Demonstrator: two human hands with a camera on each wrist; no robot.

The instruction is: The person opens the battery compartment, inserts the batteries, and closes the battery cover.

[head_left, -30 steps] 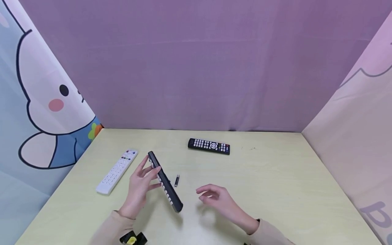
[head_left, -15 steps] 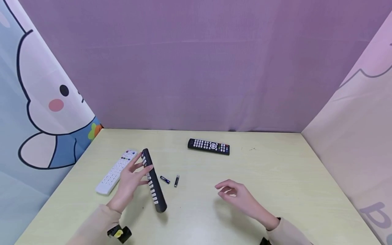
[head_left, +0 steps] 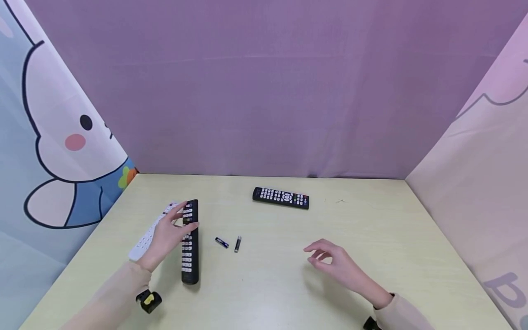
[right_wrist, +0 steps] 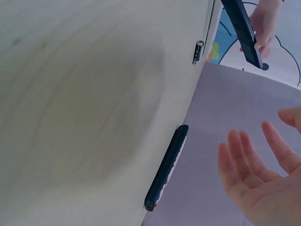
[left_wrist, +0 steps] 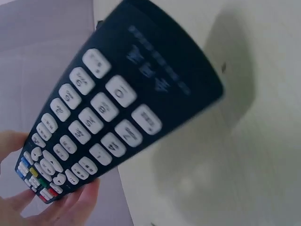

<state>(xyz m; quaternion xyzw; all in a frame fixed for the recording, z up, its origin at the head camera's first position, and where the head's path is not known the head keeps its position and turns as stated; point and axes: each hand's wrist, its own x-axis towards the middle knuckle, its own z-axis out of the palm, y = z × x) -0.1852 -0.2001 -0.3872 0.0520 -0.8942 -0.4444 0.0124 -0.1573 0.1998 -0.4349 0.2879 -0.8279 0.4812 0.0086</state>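
Note:
My left hand [head_left: 167,236] grips a black remote control [head_left: 190,256] near its far end, thumb on one side and fingers on the other. In the left wrist view the remote's white buttons [left_wrist: 91,120] face the camera, with its broad end nearest. The remote is held above the table and casts a shadow. Partly hidden behind that hand lies a white remote control [head_left: 142,245]. Two small batteries [head_left: 222,242] rest on the table to the right of the held remote. My right hand [head_left: 336,266] hovers over the table at right, holding nothing, fingers loosely bent.
Another black remote control [head_left: 281,198] lies buttons up toward the back of the pale wooden table [head_left: 371,229]. A purple cloth [head_left: 264,91] hangs behind the table, and printed cloths [head_left: 78,151] stand along both sides.
The left hand has carried the black remote leftward and turned it so its buttons show more, uncovering one battery and covering part of the white remote. The right hand has drawn away to the right.

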